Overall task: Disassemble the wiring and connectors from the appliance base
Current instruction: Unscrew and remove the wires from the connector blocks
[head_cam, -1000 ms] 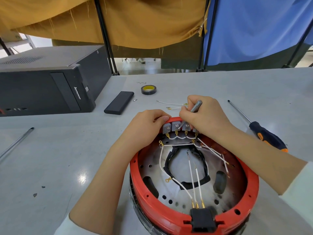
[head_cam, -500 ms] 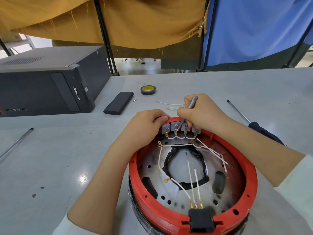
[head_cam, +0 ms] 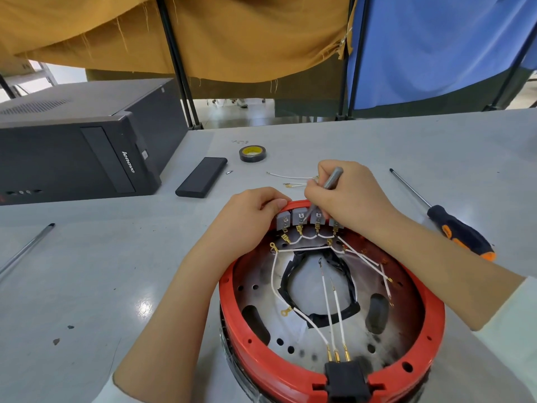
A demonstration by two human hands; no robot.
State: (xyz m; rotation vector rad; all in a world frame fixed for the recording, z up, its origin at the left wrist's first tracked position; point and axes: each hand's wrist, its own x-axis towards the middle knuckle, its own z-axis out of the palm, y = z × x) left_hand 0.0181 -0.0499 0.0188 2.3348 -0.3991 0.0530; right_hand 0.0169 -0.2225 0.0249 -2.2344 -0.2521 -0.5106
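The left hand (head_cam: 250, 210) grips the red base's (head_cam: 430, 309) far rim; the right hand (head_cam: 345, 196) pinches a grey tool (head_cam: 332, 178), its tip apparently at the grey connectors (head_cam: 299, 216).

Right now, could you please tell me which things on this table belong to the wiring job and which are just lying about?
In use:
- red base
- grey connectors
- white wires
- metal tool, gripped by right hand
- left hand, steadying the rim

Lying about:
- computer
- tape roll
- black case
- orange screwdriver
- loose wires
- rod
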